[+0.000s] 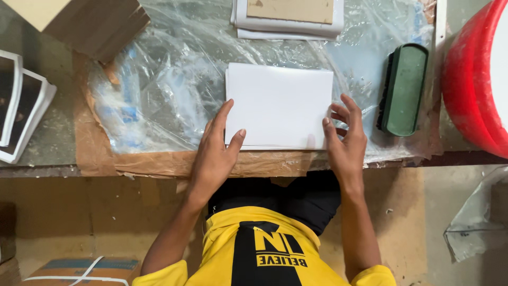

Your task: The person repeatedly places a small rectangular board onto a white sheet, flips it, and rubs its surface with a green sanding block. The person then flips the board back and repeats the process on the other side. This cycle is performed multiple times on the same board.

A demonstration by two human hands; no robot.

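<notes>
A white rectangular sheet stack (pixel 279 104) lies on clear plastic film (pixel 169 90) over a workbench. My left hand (pixel 216 153) rests flat against the stack's left edge, thumb on its lower left corner. At the stack's right edge my right hand (pixel 346 139) has its fingers spread and curled, fingertips touching the side. Neither hand lifts anything.
A green block-shaped brush or pad (pixel 405 89) lies right of the stack. A red tub (pixel 473 79) stands at the far right. More white sheets with a brown card (pixel 288 18) lie behind. Cardboard stack (pixel 87 24) and printed sheets (pixel 21 106) sit at left.
</notes>
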